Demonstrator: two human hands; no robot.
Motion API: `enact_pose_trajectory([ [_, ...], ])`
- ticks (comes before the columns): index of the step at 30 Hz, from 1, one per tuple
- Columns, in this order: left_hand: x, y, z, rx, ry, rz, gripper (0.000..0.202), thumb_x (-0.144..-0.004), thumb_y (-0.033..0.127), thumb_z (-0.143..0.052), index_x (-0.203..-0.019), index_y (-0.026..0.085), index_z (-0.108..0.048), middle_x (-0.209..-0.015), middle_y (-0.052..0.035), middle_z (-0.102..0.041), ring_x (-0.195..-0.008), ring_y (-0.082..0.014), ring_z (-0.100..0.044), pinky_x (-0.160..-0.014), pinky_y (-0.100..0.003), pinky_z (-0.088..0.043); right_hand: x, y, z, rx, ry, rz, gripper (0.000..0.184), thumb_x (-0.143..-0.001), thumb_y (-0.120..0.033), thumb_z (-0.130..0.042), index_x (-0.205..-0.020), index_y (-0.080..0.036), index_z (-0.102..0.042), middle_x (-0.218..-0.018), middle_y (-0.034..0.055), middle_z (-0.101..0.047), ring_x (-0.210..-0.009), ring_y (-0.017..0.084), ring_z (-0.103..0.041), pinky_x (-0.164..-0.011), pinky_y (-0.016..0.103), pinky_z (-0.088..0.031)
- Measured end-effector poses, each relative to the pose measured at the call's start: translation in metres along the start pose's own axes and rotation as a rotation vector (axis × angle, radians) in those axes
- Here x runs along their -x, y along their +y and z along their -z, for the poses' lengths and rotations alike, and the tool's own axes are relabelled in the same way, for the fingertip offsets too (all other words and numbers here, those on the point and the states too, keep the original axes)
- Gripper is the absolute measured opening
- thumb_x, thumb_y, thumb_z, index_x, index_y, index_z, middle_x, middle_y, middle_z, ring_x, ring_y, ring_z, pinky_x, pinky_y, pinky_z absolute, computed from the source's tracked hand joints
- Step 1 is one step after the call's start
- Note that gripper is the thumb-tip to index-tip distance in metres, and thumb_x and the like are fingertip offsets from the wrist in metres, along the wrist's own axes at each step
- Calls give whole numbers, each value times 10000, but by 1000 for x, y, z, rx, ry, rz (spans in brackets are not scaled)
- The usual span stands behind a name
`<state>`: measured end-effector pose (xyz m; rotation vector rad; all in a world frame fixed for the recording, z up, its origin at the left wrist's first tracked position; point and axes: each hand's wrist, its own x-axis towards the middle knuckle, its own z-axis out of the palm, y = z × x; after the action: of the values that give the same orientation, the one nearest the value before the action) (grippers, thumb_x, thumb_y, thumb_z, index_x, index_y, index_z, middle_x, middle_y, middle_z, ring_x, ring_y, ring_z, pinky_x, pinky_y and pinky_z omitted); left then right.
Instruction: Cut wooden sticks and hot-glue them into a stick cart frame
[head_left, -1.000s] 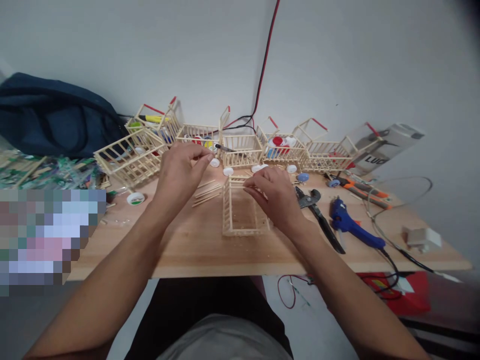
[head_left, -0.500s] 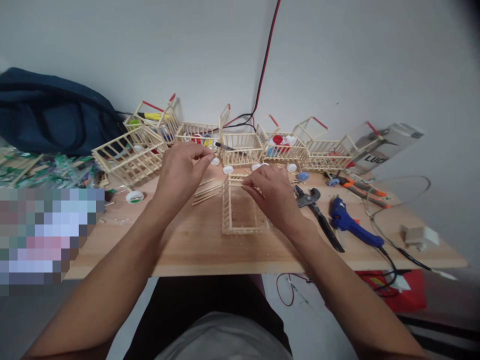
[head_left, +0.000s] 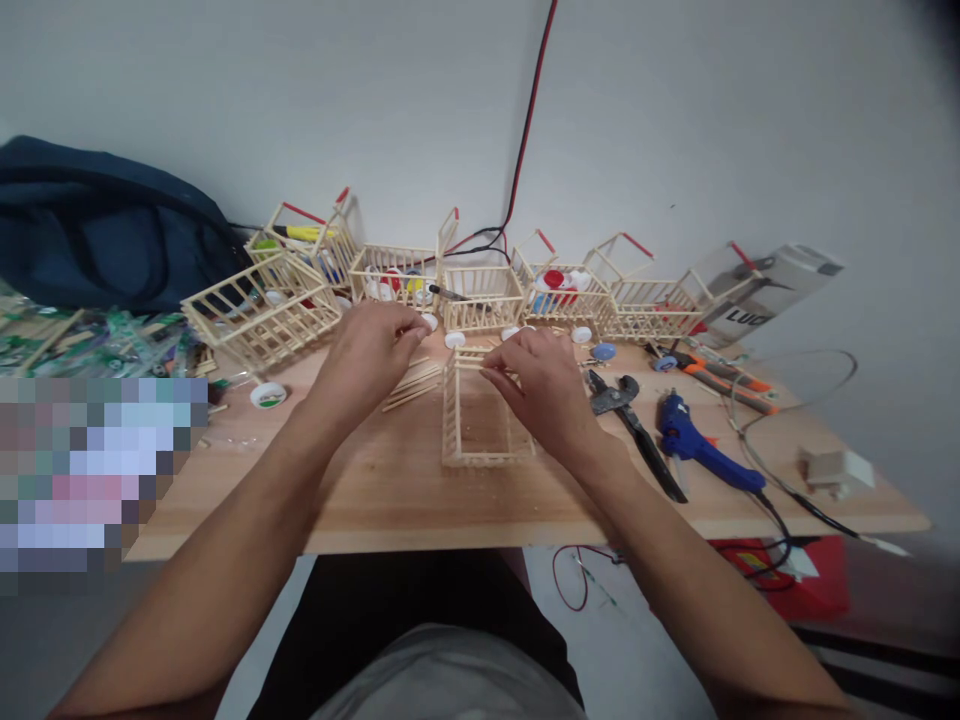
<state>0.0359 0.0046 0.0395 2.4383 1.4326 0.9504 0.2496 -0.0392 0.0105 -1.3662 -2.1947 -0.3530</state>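
A small open frame of thin wooden sticks (head_left: 452, 420) rests on the table in front of me. My right hand (head_left: 544, 385) is over its far right corner, finger and thumb closed on a thin wooden stick (head_left: 471, 369) at the far end. The hand hides part of the frame's right side. To the left, my left hand (head_left: 373, 350) is held in a pinch; whatever it may hold is too small to make out. Loose wooden sticks (head_left: 412, 388) lie between that hand and the frame.
Several stick-built carts, one a small cart (head_left: 484, 300), line the wall. At right lie pliers (head_left: 634, 425), a blue glue gun (head_left: 705, 445) and cables. A white bottle cap (head_left: 268, 396) lies left, near plastic-wrapped pieces (head_left: 112, 340) and a dark blue bag (head_left: 112, 225).
My left hand has dropped slightly toward the loose sticks, still pinched. My right hand stays at the far end of the frame.
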Motion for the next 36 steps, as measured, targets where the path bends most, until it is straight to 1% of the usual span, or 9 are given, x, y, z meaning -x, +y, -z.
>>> enact_pose_trajectory([
  [6,1,-1,0,-11,-82,1,257,-816,160,-519,-915,181,-755,-1012,-83,-762,-963,-254,-687,-881,-382,-493,-2,-3,1,12,-22,-4,149,-938,-268,-572,-824,-206,-645,-846,56,-636,-841,238,-513,-740,363,-285],
  [15,1,-1,1,-15,-85,11,262,-819,166,-514,-920,183,-756,-1006,-81,-763,-942,-240,-690,-892,-374,-503,-4,-5,3,66,-47,3,149,-930,-277,-587,-808,-206,-636,-842,63,-646,-830,242,-514,-740,365,-280],
  [18,2,-3,0,-5,-64,3,269,-824,173,-510,-925,191,-759,-991,-72,-765,-926,-231,-692,-891,-368,-506,0,-3,9,38,-15,2,113,-928,-306,-587,-929,-212,-650,-883,65,-656,-873,253,-539,-756,372,-307],
  [21,2,-4,0,1,-21,8,277,-830,174,-505,-932,199,-761,-1001,-63,-767,-949,-232,-690,-906,-368,-503,11,-2,19,29,65,-48,197,-949,-303,-533,-1085,-211,-642,-976,92,-661,-952,270,-562,-796,396,-355],
  [24,2,-4,1,-20,17,2,267,-834,184,-511,-919,206,-762,-992,-56,-769,-968,-240,-685,-923,-379,-493,27,-7,25,63,102,-97,323,-963,-313,-491,-1252,-201,-582,-1209,140,-637,-1131,307,-543,-902,453,-372],
  [27,2,-2,2,-30,50,-24,257,-843,199,-519,-926,209,-761,-999,-54,-768,-976,-240,-679,-937,-382,-483,39,-19,24,95,-5,-97,469,-959,-325,-489,-1408,-199,-448,-1472,146,-480,-1387,355,-356,-1005,525,-332],
  [29,2,-1,1,-33,58,-35,253,-848,204,-522,-932,211,-761,-1001,-55,-767,-966,-237,-677,-940,-383,-478,42,-27,22,111,-83,-93,520,-954,-318,-486,-1447,-174,-404,-1542,138,-391,-1459,366,-227,-1061,566,-289],
  [32,1,0,1,-40,52,-38,252,-851,206,-524,-933,221,-761,-993,-51,-767,-958,-234,-672,-936,-388,-477,42,-35,19,113,-169,-90,545,-955,-322,-480,-1463,-146,-391,-1569,125,-342,-1480,357,-177,-1123,590,-228],
  [36,1,0,1,-49,41,-39,259,-854,199,-525,-955,204,-764,-1008,-61,-766,-977,-244,-670,-947,-400,-474,39,-38,17,116,-226,-103,566,-967,-363,-460,-1477,-131,-378,-1577,110,-322,-1488,337,-165,-1152,594,-193],
])
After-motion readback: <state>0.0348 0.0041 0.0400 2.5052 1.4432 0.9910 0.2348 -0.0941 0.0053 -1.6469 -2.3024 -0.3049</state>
